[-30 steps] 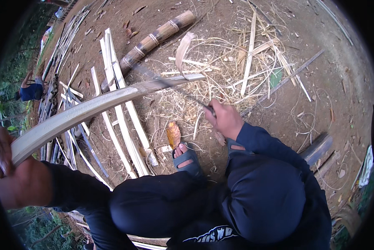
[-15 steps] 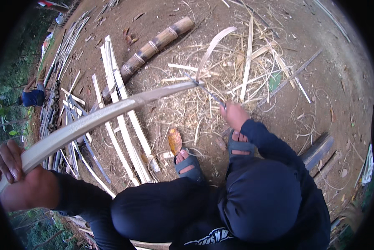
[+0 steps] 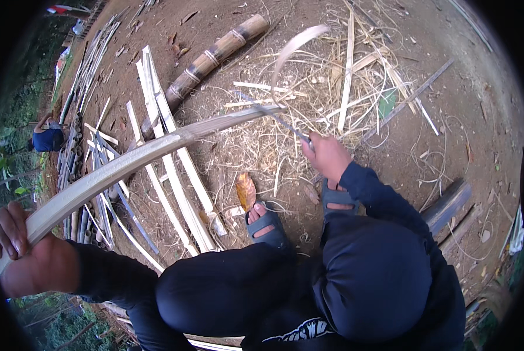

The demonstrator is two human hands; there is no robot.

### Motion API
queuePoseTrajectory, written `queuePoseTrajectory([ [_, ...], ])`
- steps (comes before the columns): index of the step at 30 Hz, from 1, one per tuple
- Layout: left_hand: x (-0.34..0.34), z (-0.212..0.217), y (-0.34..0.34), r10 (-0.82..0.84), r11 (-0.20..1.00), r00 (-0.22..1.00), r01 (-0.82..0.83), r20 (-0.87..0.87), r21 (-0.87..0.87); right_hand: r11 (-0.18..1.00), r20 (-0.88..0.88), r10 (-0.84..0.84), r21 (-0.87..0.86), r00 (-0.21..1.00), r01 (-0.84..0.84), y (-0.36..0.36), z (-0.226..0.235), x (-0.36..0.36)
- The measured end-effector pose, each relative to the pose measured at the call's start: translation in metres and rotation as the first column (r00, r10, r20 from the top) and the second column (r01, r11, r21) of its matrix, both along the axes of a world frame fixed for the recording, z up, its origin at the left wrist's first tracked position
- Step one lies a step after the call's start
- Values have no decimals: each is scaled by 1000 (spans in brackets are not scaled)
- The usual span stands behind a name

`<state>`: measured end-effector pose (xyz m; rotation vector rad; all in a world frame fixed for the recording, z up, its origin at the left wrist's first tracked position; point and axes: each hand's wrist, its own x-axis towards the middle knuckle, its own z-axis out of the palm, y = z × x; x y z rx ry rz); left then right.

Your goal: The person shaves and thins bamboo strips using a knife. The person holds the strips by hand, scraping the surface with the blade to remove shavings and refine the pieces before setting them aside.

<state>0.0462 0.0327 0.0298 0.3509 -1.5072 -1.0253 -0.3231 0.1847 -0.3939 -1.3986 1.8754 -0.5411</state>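
Note:
My left hand (image 3: 31,257) grips the near end of a long, pale bamboo strip (image 3: 139,155) at the far left. The strip slants up across the view, its far end above the littered ground. In my right hand (image 3: 329,157), closed around the handle, is a knife (image 3: 282,121) with a long thin blade. The blade crosses the strip near its far end; whether it touches cannot be made out. A thin curled shaving (image 3: 289,50) stands above that spot, blurred by motion.
Several split bamboo strips (image 3: 177,169) lie left of my sandalled feet (image 3: 265,227). Behind them is a thick bamboo pole (image 3: 215,57). Fine shavings (image 3: 326,88) litter the ground ahead. A dark log (image 3: 449,205) lies right. A person in blue (image 3: 47,139) is far left.
The knife has shifted back along the strip, toward my left hand, its blade now reaching across to the far side. The curled shaving has moved slightly left and up.

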Motion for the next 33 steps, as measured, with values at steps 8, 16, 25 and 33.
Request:
queuePoseTrajectory([
  [8, -11, -7, -5, 138, 987, 990, -137, -15, 79, 997, -64, 14, 80, 998, -9, 1, -84, -41],
  [16, -17, -14, -8, 145, 988, 988, -142, -57, 55, 982, -148, -126, 118, 981, 144, 15, -97, -53],
  [25, -43, -27, -1, 221, 975, 965, -221, -138, 14, 966, 9, -176, 195, 984, 171, 10, -94, -80],
  [33, -53, -7, 10, 83, 996, 996, -83, 29, -12, 721, 91, 145, -692, 985, -42, -53, 96, 13],
])
